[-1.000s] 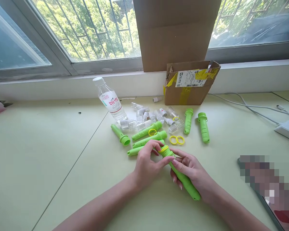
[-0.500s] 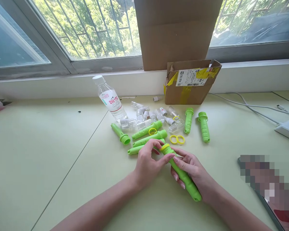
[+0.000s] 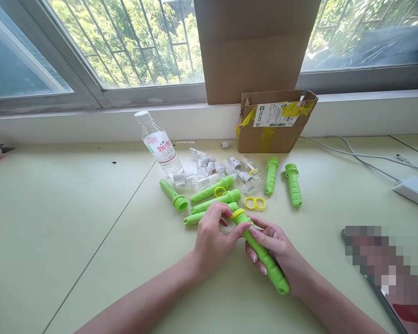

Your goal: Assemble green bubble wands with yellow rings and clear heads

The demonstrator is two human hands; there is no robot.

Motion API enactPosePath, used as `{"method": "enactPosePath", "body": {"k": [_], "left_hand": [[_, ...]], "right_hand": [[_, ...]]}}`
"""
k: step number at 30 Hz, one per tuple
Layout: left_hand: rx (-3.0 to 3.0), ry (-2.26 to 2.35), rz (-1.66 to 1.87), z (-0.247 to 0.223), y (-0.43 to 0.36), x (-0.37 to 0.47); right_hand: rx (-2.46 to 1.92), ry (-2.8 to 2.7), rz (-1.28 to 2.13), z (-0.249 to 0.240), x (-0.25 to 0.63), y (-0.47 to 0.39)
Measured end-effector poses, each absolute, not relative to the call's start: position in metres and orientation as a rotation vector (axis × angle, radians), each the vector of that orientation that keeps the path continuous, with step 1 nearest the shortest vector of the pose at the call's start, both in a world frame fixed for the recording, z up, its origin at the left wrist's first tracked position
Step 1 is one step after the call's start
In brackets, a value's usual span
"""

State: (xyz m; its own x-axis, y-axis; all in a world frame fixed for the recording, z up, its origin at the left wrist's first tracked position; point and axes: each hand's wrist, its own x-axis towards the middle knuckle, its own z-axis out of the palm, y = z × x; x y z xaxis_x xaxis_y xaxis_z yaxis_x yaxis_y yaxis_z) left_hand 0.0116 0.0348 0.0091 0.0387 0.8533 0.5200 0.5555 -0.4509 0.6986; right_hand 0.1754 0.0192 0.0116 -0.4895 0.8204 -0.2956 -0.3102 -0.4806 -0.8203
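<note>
My right hand (image 3: 278, 246) is wrapped round a bright green plastic handle (image 3: 266, 257), a hollow ribbed tube. It slants with its threaded end up and to the left. A yellow ring (image 3: 237, 213) sits at the mouth of that threaded end. My left hand (image 3: 212, 234) is pinched there, fingertips at the ring and thumb against the handle just below the thread. Just beyond my left hand lie several more green handles (image 3: 216, 201), one partly hidden behind its fingers. Two loose yellow rings (image 3: 250, 202) lie overlapping on the table past the held handle.
Clear ribbed plastic tubes (image 3: 254, 183), some with white caps, lie beyond the handles. A water bottle (image 3: 160, 146) stands behind them, left of an open cardboard box (image 3: 273, 127). Two green handles (image 3: 294, 185) lie at right, near a white power strip (image 3: 414, 192) and a phone (image 3: 379, 287).
Both hands keep the same hold on the green handle and ring. The whole view has shifted very slightly; nothing else has visibly moved.
</note>
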Motion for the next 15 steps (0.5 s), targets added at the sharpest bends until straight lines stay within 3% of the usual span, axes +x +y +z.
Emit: {"method": "enactPosePath", "body": {"k": [15], "left_hand": [[1.98,1.473,1.343,0.013,0.0322,0.0148]], "right_hand": [[-0.894,-0.872,2.027,0.0198,0.1703,0.0166]]}}
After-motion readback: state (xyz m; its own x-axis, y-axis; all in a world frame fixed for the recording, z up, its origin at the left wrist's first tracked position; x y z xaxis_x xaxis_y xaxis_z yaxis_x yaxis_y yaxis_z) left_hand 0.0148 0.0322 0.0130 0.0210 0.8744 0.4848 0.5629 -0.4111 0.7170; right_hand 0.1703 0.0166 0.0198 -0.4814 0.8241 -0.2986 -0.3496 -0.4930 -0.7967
